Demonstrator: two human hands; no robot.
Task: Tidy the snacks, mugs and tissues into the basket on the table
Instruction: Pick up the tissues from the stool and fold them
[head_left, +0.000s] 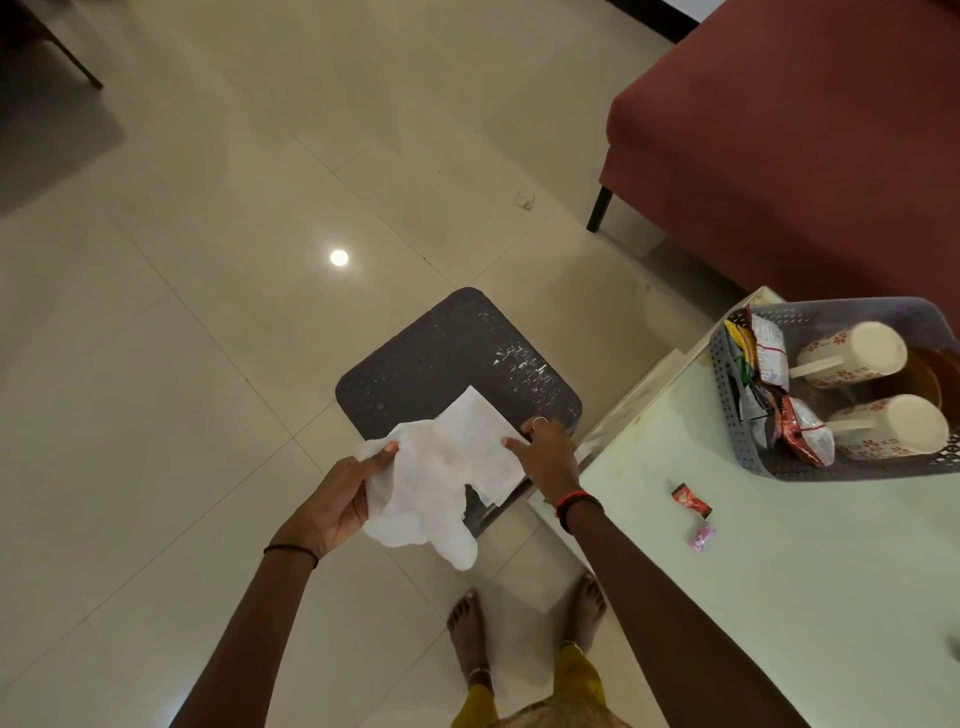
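Two hands on one bundle of tissues. Left hand (337, 499): palm up, thumb and fingers pinched on the left edge of the tissues (447, 467). Tissues are white, partly crumpled and hanging, with one flatter sheet at the top. They're held in the air over a dark stool (447, 348) standing on the tiled floor (208, 312); can't tell if they touch it. Right hand (550, 457): back up, pinching the right edge, ring on one finger, red and black bands at the wrist.

Right of that is a pale worktop (779, 597). Loose near its left edge are a red sachet (690, 501) and, just nearer the camera, a pink sweet (702, 537). They sit close together and well apart from the basket. Basket (727, 415): grey, perforated, at the worktop's far right. Inside it, snacks (769, 384) are packed upright along the left wall. Two mugs (852, 356) lie on their sides to the right of them, handles pointing left. Red sofa (805, 145) is behind the basket.
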